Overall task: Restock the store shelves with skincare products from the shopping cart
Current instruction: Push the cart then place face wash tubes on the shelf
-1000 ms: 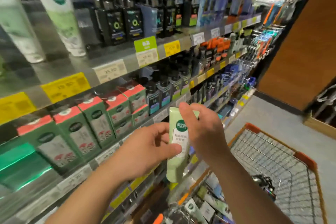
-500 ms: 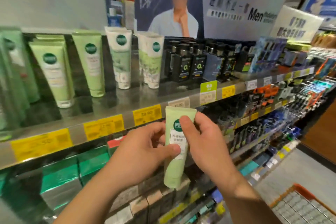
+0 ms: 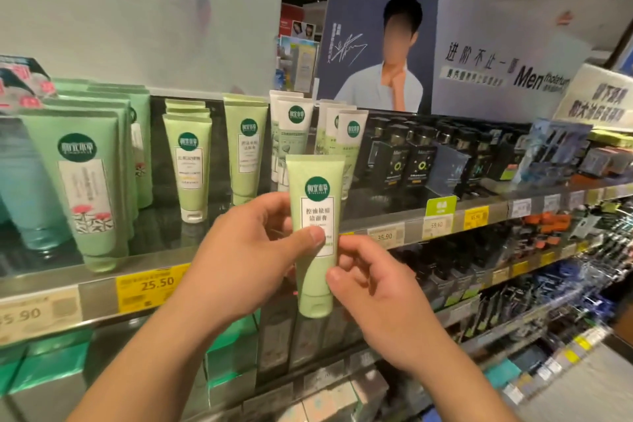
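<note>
I see my left hand (image 3: 246,260) pinching a pale green plastic skincare tube (image 3: 314,233), cap down, thumb across its label. My right hand (image 3: 373,288) touches its lower edge with curled fingers (image 3: 337,272). The tube hangs just before the metal shelf (image 3: 102,295) edge.

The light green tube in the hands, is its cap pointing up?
No, the light green tube is held with its cap at the bottom by the left hand and right hand.

left hand (image 3: 250,257) grip: pinches green tube (image 3: 315,233) upright | right hand (image 3: 373,288) fingertips touch tube; shelf (image 3: 102,284) behind
</note>
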Available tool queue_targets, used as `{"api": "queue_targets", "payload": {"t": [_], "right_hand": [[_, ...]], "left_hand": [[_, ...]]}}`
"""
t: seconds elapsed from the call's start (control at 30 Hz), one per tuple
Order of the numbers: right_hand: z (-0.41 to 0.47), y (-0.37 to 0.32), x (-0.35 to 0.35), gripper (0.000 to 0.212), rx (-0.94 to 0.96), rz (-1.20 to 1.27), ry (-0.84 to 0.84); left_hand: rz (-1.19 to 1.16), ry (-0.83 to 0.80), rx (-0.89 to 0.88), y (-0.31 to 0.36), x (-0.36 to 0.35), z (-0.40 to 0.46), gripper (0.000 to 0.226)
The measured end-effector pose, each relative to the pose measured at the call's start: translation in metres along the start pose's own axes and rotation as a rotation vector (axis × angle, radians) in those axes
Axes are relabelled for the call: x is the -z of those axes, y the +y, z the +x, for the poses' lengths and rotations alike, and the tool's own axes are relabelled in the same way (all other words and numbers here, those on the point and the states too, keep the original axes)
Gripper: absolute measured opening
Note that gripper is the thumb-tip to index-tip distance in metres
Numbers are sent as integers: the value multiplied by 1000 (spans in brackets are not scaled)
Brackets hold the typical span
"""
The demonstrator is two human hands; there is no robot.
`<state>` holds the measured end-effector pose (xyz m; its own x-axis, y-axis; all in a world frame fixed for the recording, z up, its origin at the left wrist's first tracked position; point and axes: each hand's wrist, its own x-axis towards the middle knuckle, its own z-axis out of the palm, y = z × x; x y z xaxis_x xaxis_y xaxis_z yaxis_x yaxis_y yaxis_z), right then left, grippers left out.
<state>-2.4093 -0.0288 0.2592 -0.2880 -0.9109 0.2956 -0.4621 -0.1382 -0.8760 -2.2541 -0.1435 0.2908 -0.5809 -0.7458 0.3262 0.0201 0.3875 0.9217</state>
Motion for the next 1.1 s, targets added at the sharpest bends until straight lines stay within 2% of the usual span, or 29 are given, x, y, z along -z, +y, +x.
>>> {"api": "queue_targets", "payload": {"t": [0.1, 0.17, 0.3, 0.5, 0.6, 0.9, 1.1], "right_hand": [[1, -4, -4, 36, -24, -43, -1], [3, -8, -10, 42, -19, -86, 12], [9, -6, -24, 33, 7, -78, 102], [28, -20, -39, 22, -8, -59, 189], [44, -27, -48, 25, 9, -137, 207], [103, -37, -61, 29, 12, -360, 167], [122, -28, -61, 32, -47, -473, 129]], "left_hand": [[29, 46, 0, 0, 3, 2, 29], [42, 69, 7, 1, 3, 2, 27], [80, 98, 10, 2, 4, 1, 20], [148, 103, 1, 1, 20, -7, 32], [211, 124, -1, -1, 31, -11, 38], [385, 241, 12, -3, 48, 3, 47], [521, 176, 67, -11, 49, 11, 50]]}}
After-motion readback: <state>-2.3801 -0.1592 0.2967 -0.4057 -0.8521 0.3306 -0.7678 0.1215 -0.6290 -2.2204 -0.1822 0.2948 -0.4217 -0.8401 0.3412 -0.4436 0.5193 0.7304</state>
